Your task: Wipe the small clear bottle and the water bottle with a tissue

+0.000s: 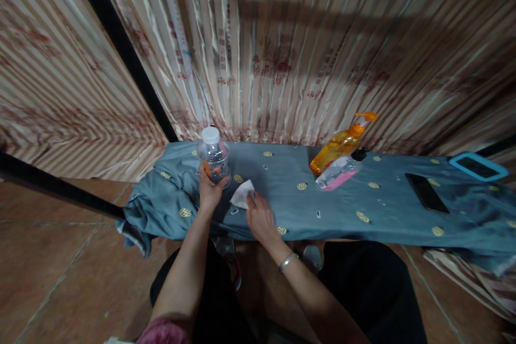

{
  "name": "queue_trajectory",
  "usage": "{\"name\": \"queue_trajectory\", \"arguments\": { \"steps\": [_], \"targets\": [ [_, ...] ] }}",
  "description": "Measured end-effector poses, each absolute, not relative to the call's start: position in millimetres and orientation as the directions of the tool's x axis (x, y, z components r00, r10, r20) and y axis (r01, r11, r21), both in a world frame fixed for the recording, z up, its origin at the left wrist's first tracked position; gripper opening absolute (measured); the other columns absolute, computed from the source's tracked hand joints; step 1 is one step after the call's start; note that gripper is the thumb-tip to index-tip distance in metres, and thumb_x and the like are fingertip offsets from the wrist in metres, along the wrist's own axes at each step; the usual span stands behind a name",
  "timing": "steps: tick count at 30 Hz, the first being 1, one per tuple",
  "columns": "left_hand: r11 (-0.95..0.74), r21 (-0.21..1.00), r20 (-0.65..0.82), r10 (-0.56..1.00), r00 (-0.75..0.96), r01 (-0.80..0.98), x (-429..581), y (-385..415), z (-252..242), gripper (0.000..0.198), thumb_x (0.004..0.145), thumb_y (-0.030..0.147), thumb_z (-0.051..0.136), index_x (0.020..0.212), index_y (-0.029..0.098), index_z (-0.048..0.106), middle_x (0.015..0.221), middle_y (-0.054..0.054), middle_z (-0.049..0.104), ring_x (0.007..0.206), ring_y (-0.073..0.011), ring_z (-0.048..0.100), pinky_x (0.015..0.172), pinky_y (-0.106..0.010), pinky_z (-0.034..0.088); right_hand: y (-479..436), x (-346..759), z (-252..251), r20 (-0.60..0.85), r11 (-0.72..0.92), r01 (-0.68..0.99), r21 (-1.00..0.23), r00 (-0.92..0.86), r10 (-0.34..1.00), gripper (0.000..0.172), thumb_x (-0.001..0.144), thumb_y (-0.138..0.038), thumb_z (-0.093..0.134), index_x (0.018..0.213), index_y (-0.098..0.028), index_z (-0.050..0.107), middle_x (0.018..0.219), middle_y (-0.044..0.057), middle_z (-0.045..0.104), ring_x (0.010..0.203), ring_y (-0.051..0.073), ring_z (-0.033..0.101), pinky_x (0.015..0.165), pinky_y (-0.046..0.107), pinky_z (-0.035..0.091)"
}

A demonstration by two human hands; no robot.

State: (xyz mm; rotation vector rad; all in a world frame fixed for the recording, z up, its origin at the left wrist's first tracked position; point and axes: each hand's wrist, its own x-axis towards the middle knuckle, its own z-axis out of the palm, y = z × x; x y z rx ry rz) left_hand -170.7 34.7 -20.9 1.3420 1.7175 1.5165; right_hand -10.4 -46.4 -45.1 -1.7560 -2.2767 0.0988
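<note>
My left hand is wrapped round a clear plastic bottle with a white cap, which stands upright on the blue patterned cloth. Just to its right, my right hand pinches a small white tissue that lies against the cloth. A silver bracelet is on my right wrist.
An orange pump bottle and a clear bottle with a pink label lie on their sides at the middle right. A black phone and a blue-cased device lie farther right. Striped curtains hang close behind. Tiled floor spreads at the left.
</note>
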Motion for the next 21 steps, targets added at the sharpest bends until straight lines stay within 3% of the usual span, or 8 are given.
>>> {"name": "queue_trajectory", "arguments": {
  "steps": [4,7,11,15,21],
  "targets": [
    [-0.086,0.928,0.240,0.882,-0.405,0.362,-175.4,37.0,-24.2,0.079,0.059,0.029,0.078,0.127,0.020,0.038,0.111,-0.008,0.061,0.103,-0.0251,0.061,0.093,-0.041,0.047,-54.3,-27.3,-44.2,0.205,0.473,0.855,-0.214,-0.434,0.877,0.044,0.090,-0.016,0.041,0.134,-0.016,0.049,0.134,0.016,0.052,0.110,0.026,0.054,0.089,0.038,0.050],
    [-0.075,0.930,0.229,0.884,-0.407,0.360,-177.1,37.5,-25.9,0.079,0.059,0.032,0.078,0.127,0.020,0.038,0.110,-0.008,0.061,0.102,-0.0257,0.061,0.092,-0.041,0.047,-49.4,-11.3,-44.2,0.197,0.488,0.850,-0.197,-0.454,0.869,0.042,0.091,-0.016,0.042,0.131,-0.018,0.052,0.132,0.013,0.054,0.112,0.024,0.054,0.091,0.035,0.049],
    [-0.068,0.938,0.211,0.892,-0.400,0.341,-177.9,37.6,-26.2,0.081,0.059,0.034,0.078,0.128,0.020,0.037,0.108,-0.009,0.061,0.098,-0.0258,0.062,0.090,-0.042,0.048,-31.0,41.9,-47.3,0.155,0.373,0.915,-0.153,-0.350,0.924,0.042,0.090,-0.014,0.044,0.130,-0.017,0.054,0.132,0.016,0.055,0.114,0.025,0.055,0.093,0.034,0.047],
    [-0.081,0.950,0.202,0.896,-0.395,0.302,-178.9,38.0,-27.7,0.079,0.058,0.034,0.079,0.125,0.021,0.039,0.108,-0.008,0.061,0.097,-0.0252,0.062,0.091,-0.043,0.049,-11.5,103.0,-50.2,0.171,0.140,0.988,-0.070,-0.127,0.977,0.037,0.089,-0.014,0.046,0.124,-0.015,0.059,0.128,0.016,0.057,0.114,0.024,0.056,0.094,0.032,0.045],
    [-0.097,0.952,0.213,0.892,-0.399,0.291,-179.9,38.1,-28.7,0.075,0.059,0.032,0.078,0.123,0.022,0.041,0.111,-0.007,0.059,0.105,-0.0243,0.060,0.097,-0.042,0.046,27.5,136.1,-47.0,0.238,-0.095,0.994,-0.060,0.107,0.965,0.029,0.089,-0.010,0.041,0.107,-0.006,0.063,0.109,0.022,0.063,0.098,0.024,0.062,0.083,0.032,0.047]
  ]
}}
